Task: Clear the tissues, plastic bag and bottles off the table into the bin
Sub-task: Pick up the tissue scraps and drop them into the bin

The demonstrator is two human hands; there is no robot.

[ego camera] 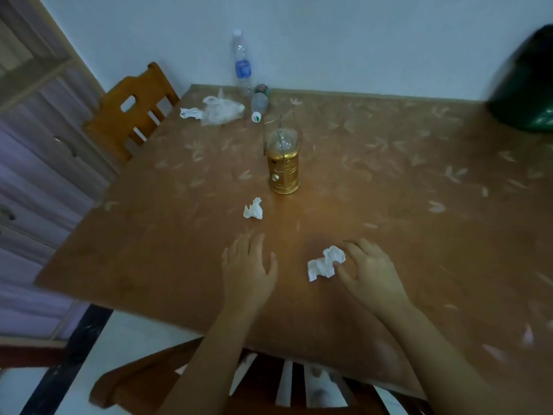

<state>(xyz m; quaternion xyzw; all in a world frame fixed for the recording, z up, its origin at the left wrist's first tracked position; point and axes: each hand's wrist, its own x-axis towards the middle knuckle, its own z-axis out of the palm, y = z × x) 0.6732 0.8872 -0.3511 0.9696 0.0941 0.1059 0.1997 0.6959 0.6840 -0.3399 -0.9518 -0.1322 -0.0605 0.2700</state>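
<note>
The right hand [371,274] has its thumb and fingers curled round the edge of the near tissue [326,263], touching it but, as far as can be told, not yet pinched shut on it, so a hasty lift could let the light paper slip out and drop back or flutter off the table [389,181]. The left hand [248,268] lies palm down with fingers spread and holds nothing; it sits just short of a second tissue [253,208], which lies in front of the lantern [283,163] on the person's side. That lantern is the main hazard: it stands upright mid-table with thin wire handles raised, and a reach past it toward the far litter could catch a handle and tip it. Beyond the lantern to the far left lie a third tissue [191,112] and a crumpled clear bag [221,110], touching each other; the bag is flimsy and may drag the tissue along or shed it. Straight beyond the lantern one bottle [259,102] lies on its side and may roll if nudged, and a taller bottle [242,62] stands against the wall, easy to knock over. The bin [526,82], dark and blurred, is far right of the lantern, so each carry is long. The tissues are white, crumpled and small.
</note>
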